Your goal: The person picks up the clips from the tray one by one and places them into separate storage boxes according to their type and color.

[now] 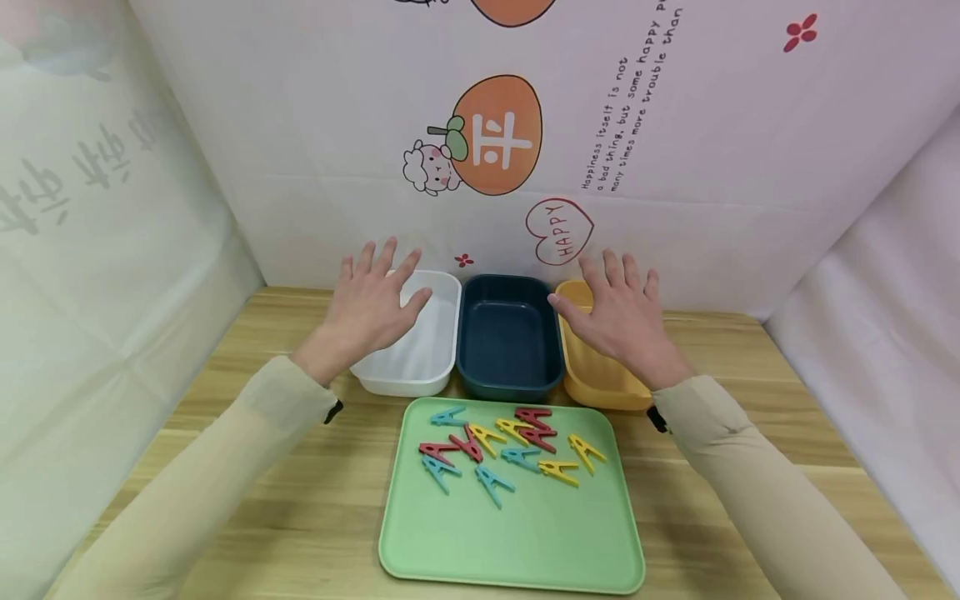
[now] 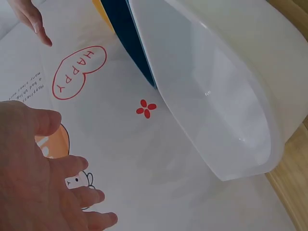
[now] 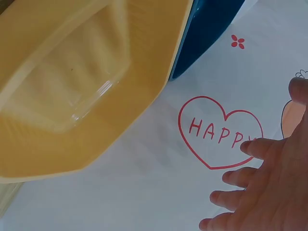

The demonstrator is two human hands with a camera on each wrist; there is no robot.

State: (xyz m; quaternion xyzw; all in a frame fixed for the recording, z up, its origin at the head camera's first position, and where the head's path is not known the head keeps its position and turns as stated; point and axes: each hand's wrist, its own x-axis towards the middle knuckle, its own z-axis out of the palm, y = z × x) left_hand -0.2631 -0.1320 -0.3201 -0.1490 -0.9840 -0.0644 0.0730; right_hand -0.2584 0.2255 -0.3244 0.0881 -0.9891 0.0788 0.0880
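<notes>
My left hand hovers over the white bin, fingers spread and holding nothing. Over the yellow bin is my right hand, its fingers spread too and nothing in its grasp. Between these two bins stands a dark blue bin. Nearer to me lies a green tray with several clothespins on its far half: blue ones such as this clothespin, yellow ones like this clothespin, and red ones like this clothespin. All three bins look empty inside in the head view.
The bins and tray sit on a wood-grain table. Behind the bins rises a white printed cloth with orange fruit drawings and a red heart. White cloth also hangs at the left side, and more cloth at the right.
</notes>
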